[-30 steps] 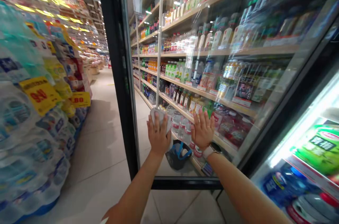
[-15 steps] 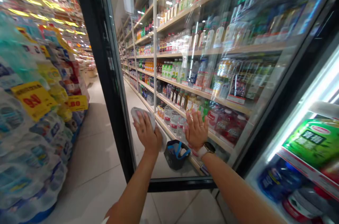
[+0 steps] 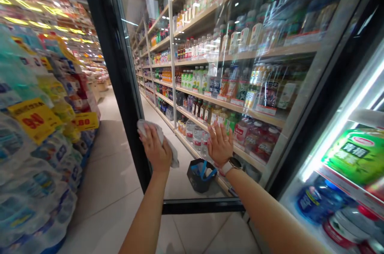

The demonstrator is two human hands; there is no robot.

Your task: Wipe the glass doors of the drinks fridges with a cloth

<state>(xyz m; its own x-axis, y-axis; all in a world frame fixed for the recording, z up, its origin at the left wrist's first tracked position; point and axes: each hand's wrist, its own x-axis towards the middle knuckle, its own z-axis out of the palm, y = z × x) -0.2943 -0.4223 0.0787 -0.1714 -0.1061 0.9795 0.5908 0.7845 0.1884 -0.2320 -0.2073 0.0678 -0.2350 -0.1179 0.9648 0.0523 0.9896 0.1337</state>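
Note:
In the head view, my left hand presses a light grey cloth against the glass door, close to the left part of its black frame. The cloth sticks out past the fingertips and below the thumb. My right hand lies with fingers spread on the glass, holding nothing. A watch sits on that wrist. Shelves of bottled drinks show through or in the glass behind both hands.
A dark bucket with a blue handle appears low behind the glass. Stacked packs of bottled water with yellow price signs stand on the left. At the right, a lit cooler holds a green-labelled bottle. Pale floor tiles lie between.
My left hand has slid left with the cloth, up to the door frame. My right hand stays at nearly the same place on the glass. The view has shifted slightly.

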